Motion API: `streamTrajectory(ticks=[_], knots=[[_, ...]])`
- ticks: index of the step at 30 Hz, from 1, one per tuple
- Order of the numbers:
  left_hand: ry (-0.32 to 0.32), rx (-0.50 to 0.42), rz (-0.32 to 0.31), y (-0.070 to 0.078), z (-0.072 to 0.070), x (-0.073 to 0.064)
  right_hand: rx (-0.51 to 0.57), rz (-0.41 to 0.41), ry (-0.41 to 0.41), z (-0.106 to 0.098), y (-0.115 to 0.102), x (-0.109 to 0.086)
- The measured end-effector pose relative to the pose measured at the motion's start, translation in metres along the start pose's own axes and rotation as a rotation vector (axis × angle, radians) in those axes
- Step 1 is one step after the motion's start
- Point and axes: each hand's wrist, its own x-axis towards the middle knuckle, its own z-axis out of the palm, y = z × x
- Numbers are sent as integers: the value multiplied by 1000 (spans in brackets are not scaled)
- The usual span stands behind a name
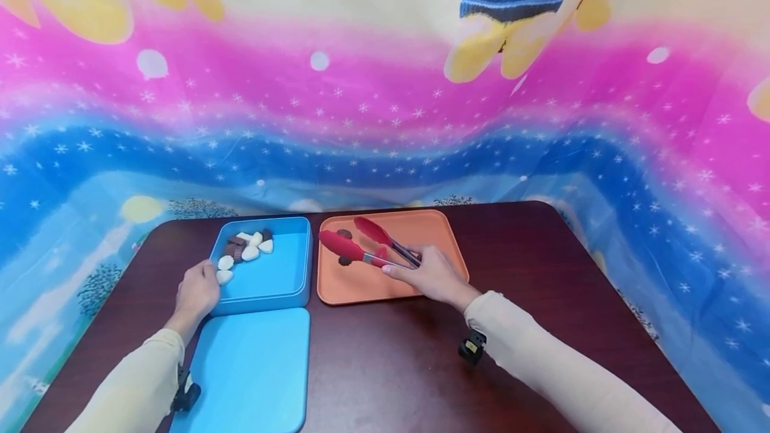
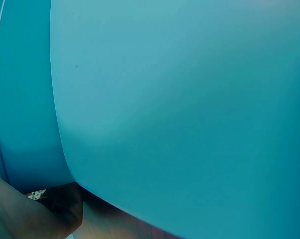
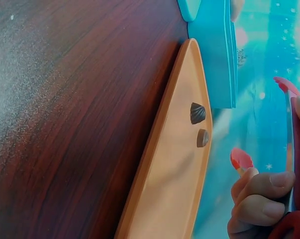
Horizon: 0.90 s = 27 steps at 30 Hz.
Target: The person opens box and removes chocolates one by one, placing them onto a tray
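My left hand [image 1: 197, 291] grips the left wall of a blue box [image 1: 261, 304]. Inside that box, white and brown chocolates [image 1: 250, 254] lie grouped toward its left and back sides. Red-tipped tongs [image 1: 345, 246] are held in my right hand [image 1: 438, 276], above an orange tray [image 1: 385, 288]. The tongs' arms are spread, with nothing between their tips. Two brown chocolates lie on the tray, a ridged shell-shaped one [image 3: 197, 113] and a smaller rounded one [image 3: 202, 138]. From the head, the tongs partly cover them.
A flat blue lid [image 1: 252, 366] lies on the dark wooden table [image 1: 373, 359] in front of the box. The tray stands just right of the box. A printed cloth [image 1: 385, 119] hangs around the table's back and sides.
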Motion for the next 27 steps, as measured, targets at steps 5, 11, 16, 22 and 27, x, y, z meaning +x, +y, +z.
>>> streamTrajectory(ticks=[5,11,16,22,27], knots=[[-2,2,1,-3,0,0,5,3,-1,6,-4,-1],[5,0,10,-3,2,2,5,-52,26,16,-12,0],[0,3,14,-3,2,2,-26,-89,63,28,-21,2],[11,12,8,-3,1,2,-134,-122,93,46,-28,11],[9,4,19,-2,1,2,-272,-179,131,59,-36,21]])
